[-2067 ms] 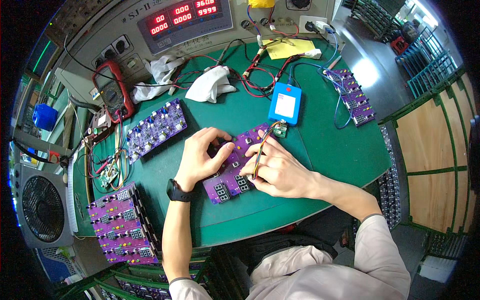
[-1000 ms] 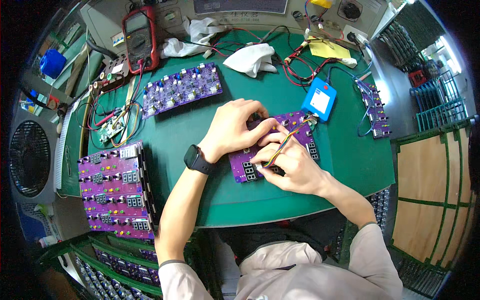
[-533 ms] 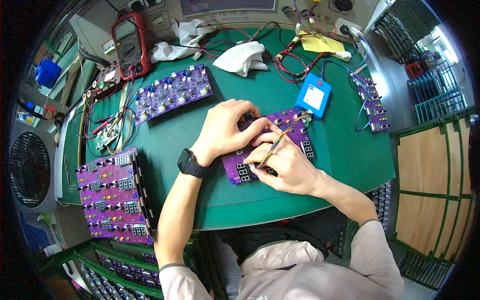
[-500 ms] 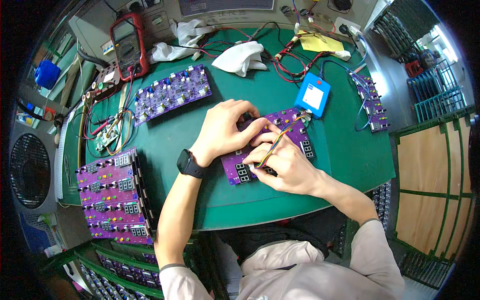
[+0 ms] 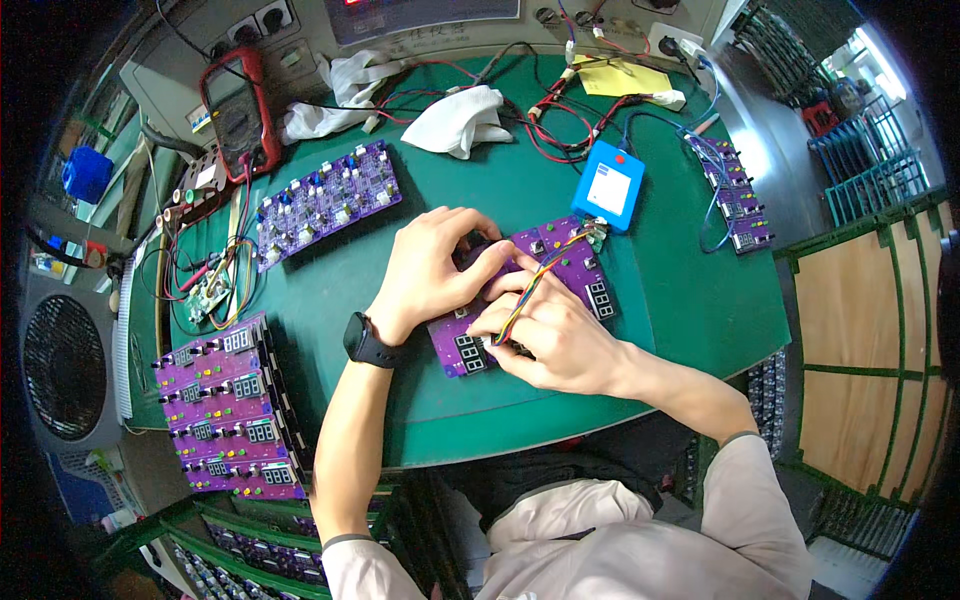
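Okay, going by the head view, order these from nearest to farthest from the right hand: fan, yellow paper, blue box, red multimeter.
Nearest first from the right hand:
1. Blue box, just beyond it, slightly right.
2. Yellow paper, behind the blue box.
3. Red multimeter, back left.
4. Fan, far left.

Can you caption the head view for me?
Left hand and right hand at a purple circuit board, colourful wires crossing the right.

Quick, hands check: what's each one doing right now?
Left hand: bent over the purple circuit board; whether it grips, I can't tell.
Right hand: closed on the coloured wire bundle, over the board.
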The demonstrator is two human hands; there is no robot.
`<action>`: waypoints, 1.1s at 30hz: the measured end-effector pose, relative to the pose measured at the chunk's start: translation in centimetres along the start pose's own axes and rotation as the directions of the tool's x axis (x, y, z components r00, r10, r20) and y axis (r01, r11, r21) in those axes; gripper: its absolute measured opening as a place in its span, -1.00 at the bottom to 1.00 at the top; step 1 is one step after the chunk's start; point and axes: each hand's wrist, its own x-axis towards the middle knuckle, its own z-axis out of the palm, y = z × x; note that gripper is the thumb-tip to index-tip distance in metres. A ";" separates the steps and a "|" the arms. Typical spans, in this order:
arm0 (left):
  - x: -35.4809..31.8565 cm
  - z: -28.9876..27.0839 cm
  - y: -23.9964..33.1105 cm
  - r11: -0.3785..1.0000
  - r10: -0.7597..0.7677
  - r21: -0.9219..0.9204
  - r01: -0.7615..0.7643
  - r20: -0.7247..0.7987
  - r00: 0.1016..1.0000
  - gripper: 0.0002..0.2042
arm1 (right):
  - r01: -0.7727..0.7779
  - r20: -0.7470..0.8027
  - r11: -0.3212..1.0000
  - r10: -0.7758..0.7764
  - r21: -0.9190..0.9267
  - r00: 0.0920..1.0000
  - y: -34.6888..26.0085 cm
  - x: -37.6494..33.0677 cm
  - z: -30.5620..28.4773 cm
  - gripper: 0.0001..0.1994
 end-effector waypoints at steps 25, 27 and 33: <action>-0.2 0.3 0.1 0.999 -0.026 0.039 0.027 -0.017 1.000 -0.79 | -0.036 0.023 0.999 0.036 0.002 0.999 -0.1 -0.5 0.4 -0.77; 0.0 0.3 0.2 0.999 -0.031 0.036 0.032 -0.014 0.999 -0.79 | -0.032 0.032 0.999 0.032 -0.008 0.999 0.0 -0.5 0.2 -0.79; 0.1 0.0 0.7 0.997 -0.067 0.045 0.066 0.017 0.998 -0.79 | -0.027 0.033 1.000 0.027 -0.009 0.999 0.0 -0.4 0.2 -0.80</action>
